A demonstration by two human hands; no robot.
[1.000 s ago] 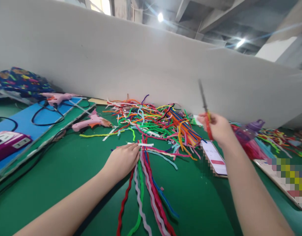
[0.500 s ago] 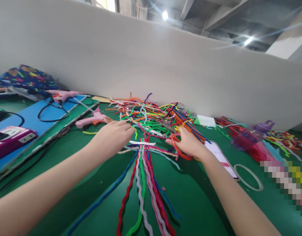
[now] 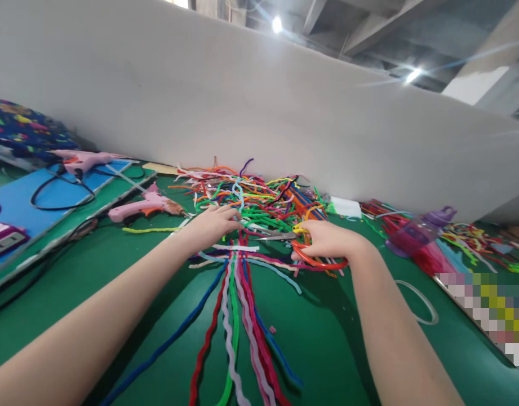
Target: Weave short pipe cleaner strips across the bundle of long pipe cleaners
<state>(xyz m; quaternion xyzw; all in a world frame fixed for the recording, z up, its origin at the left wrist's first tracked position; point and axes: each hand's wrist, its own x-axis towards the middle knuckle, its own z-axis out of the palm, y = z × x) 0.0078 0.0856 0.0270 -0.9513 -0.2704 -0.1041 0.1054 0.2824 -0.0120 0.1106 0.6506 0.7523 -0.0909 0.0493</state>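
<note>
My right hand [image 3: 327, 239] is closed round orange-handled scissors [image 3: 276, 236], whose metal blades point left. Below the blades lies a row of pipe cleaners [image 3: 229, 327] in blue, red, lilac, green and pink, running toward me over the green table. A white strip [image 3: 238, 248] lies across their upper part, and other strands run sideways beneath it. My left hand [image 3: 212, 226] is at the upper ends of the row, left of the blade tips. Its fingers are bent and close together; what they grip is hidden.
A tangled pile of pipe cleaners [image 3: 259, 197] lies behind my hands. On the left are two pink glue guns [image 3: 145, 206], [image 3: 84, 162] with cables and a blue board [image 3: 26, 194]. A purple-lidded bottle [image 3: 424, 231] and a tape ring [image 3: 424, 304] are on the right.
The scissors have swung so their blades point left toward my left hand. My left hand has shifted slightly toward the strand ends. My right arm now covers the phone; the view has turned slightly right.
</note>
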